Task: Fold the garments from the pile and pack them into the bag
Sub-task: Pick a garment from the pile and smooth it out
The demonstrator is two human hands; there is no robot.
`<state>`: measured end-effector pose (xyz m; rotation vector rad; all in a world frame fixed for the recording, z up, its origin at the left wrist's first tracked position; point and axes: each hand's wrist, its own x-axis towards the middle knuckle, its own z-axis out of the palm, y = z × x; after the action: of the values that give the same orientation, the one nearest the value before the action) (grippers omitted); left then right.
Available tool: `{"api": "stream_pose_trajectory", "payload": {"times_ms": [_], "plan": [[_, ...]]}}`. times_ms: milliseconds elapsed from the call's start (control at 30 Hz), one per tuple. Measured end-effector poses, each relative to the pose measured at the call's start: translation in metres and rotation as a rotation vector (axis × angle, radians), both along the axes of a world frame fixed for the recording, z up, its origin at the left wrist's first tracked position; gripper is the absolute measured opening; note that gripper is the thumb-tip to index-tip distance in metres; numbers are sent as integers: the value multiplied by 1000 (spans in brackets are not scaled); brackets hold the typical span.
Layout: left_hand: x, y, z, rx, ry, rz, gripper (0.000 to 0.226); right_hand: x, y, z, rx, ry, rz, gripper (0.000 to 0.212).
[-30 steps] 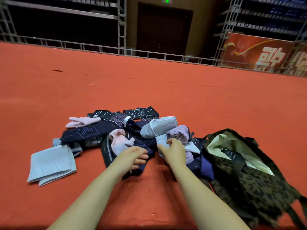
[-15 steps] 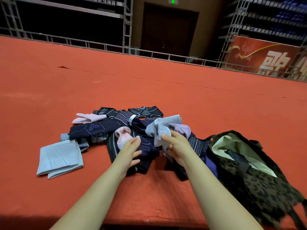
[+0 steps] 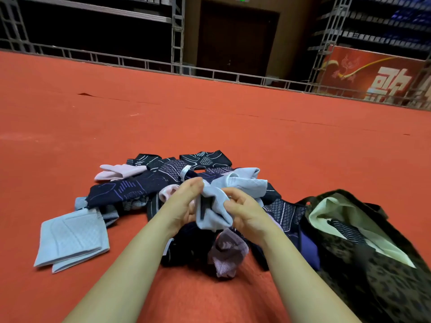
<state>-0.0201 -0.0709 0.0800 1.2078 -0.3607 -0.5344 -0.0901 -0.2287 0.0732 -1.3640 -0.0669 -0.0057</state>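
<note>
A: What's held rn, and by which grip?

B: A pale blue garment (image 3: pixel 215 212) is pinched from both sides. The left hand (image 3: pixel 184 206) is curled on its left edge, thumb and fingers closed on the cloth; the right hand (image 3: pixel 245 212) is curled on the right edge. It's lifted just above the near side of the pile (image 3: pixel 168 183), prob. so it can be separated from the rest and spread for folding.

A: Both closed on it, then? Nothing else in either grip?

B: Nothing else can be seen in either. A dark strip shows between the hands, but whether it's part of the same piece can't be told.

A: Where's everything else?

B: The pile is spread on the red floor (image 3: pixel 210 113), just beyond and under the hands, mostly dark patterned pieces w/ some pink ones. A lilac piece (image 3: pixel 227 252) lies nearest, below the held garment. A folded pale blue piece (image 3: pixel 72 238) is set apart at the near left, likely parked there as finished but not yet packed.

A: And the bag?

B: The leopard-print bag (image 3: pixel 363 271) is at the near right, touching the pile's edge, mouth open toward the hands, light lining showing, and a striped item (image 3: pixel 345 231) is seen inside. It's kept close, presumably so a folded piece can be dropped in w/o a long reach.
</note>
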Motion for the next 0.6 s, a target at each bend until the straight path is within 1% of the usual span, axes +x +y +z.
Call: {"api": "stream_pose_trajectory", "payload": {"times_ms": [67,133,167,233,267,333,367,400,433,500,567,600], "plan": [[7,-1,-10,27,-57,7,44,11,3,-10,-37,-4,-62,28],[14,2,-21,48,-117,-29,55,23,6,-19,-128,-57,-267,20],[19,4,-28,60,-153,-55,61,30,6,-25,-160,-111,-363,23],[27,9,-40,94,-224,-114,65,41,6,-33,-234,-200,-427,38],[32,12,-46,105,-256,-145,65,47,7,-38,-275,-223,-420,45],[43,16,-60,99,-310,-182,63,59,9,-48,-356,-224,-336,48],[47,17,-65,76,-303,-199,63,64,11,-53,-391,-207,-297,52],[49,19,-69,38,-267,-221,64,70,12,-59,-421,-190,-259,59],[52,20,-72,1,-226,-245,66,73,13,-64,-441,-161,-228,61],[57,22,-77,-29,-177,-273,72,78,13,-70,-475,-91,-173,44],[63,24,-78,2,-181,-283,77,78,11,-72,-566,-89,-191,27],[65,25,-79,39,-195,-280,79,76,10,-72,-558,-97,-226,26]]}}
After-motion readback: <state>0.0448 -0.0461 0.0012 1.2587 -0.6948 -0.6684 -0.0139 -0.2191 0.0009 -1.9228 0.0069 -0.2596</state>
